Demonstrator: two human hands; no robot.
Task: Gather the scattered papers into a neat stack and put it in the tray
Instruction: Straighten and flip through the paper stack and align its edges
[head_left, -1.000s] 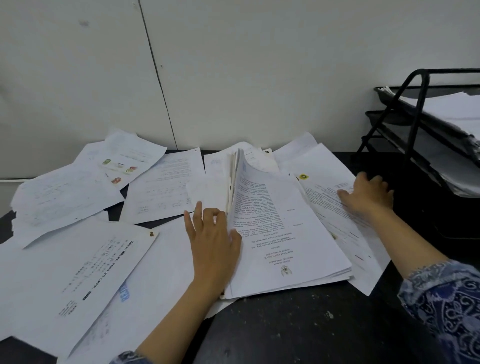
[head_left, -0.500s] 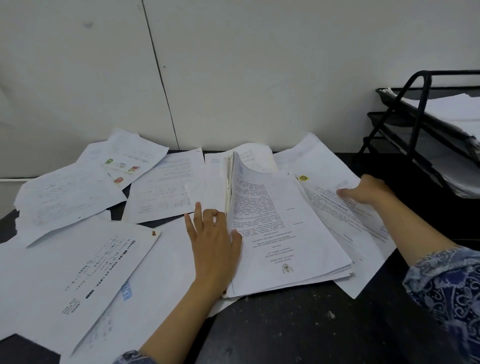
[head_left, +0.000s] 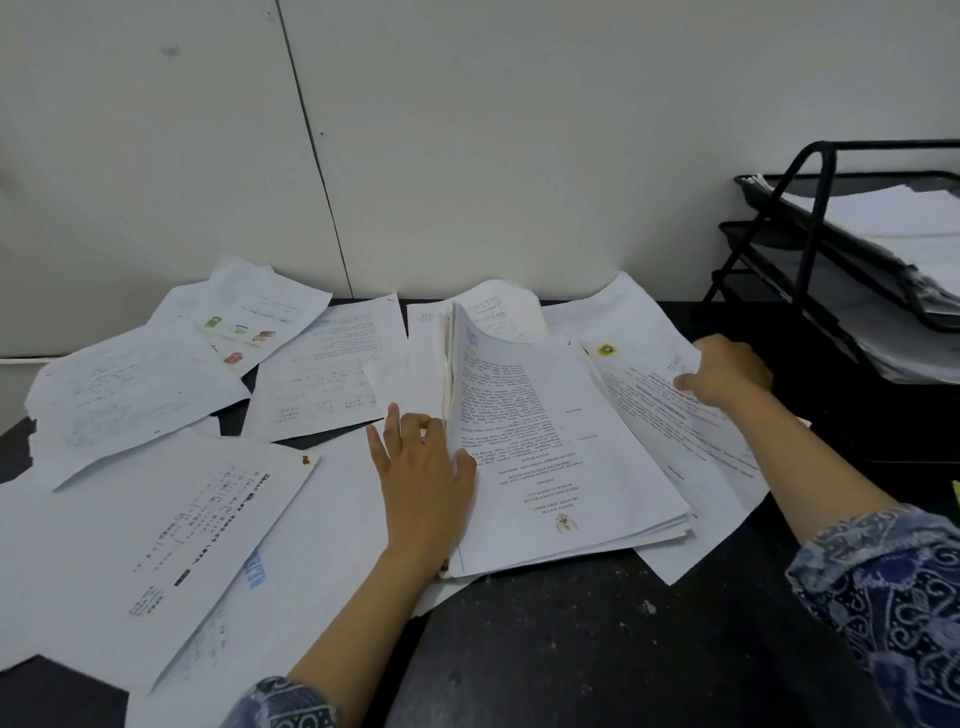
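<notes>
White printed papers lie scattered over a black table (head_left: 597, 654). A thick bundle of sheets (head_left: 550, 447) sits in the middle, its left edge raised. My left hand (head_left: 421, 473) rests flat beside that edge, fingers spread, thumb touching the bundle. To the right lies a sheet with a yellow emblem (head_left: 670, 415). My right hand (head_left: 727, 371) pinches this sheet's far right edge and lifts it a little. A black tiered tray (head_left: 826, 270) stands at the far right with paper in its levels.
More loose sheets cover the left half: one with coloured pictures (head_left: 244, 317), one with rows of print (head_left: 322, 379), and large sheets (head_left: 145, 535) at the front left. A white wall (head_left: 467, 130) rises right behind the table.
My right hand has gone from lying flat on the emblem sheet to pinching its right edge, which now curls up. My left hand has stayed in place.
</notes>
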